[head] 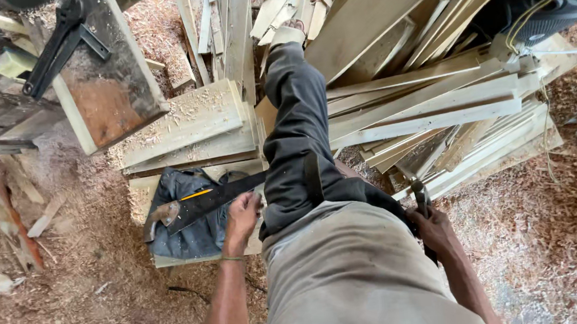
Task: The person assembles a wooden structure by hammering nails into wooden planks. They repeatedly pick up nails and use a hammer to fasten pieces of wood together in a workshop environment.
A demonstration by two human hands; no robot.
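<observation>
My left hand is curled around the near end of a long dark flat blade. The blade has a worn, rusty-looking end at its far left and lies across a dark blue-grey cloth on stacked pale planks. A yellow pencil rests on the blade. My right hand grips a dark metal tool beside my right thigh. My leg in dark trousers is raised, with the foot set on the pile of boards.
A big heap of pale wooden boards and strips fills the upper right. A wooden bench part with a black metal clamp stands at upper left. Sawdust and shavings cover the ground. A yellow cord hangs at the far right.
</observation>
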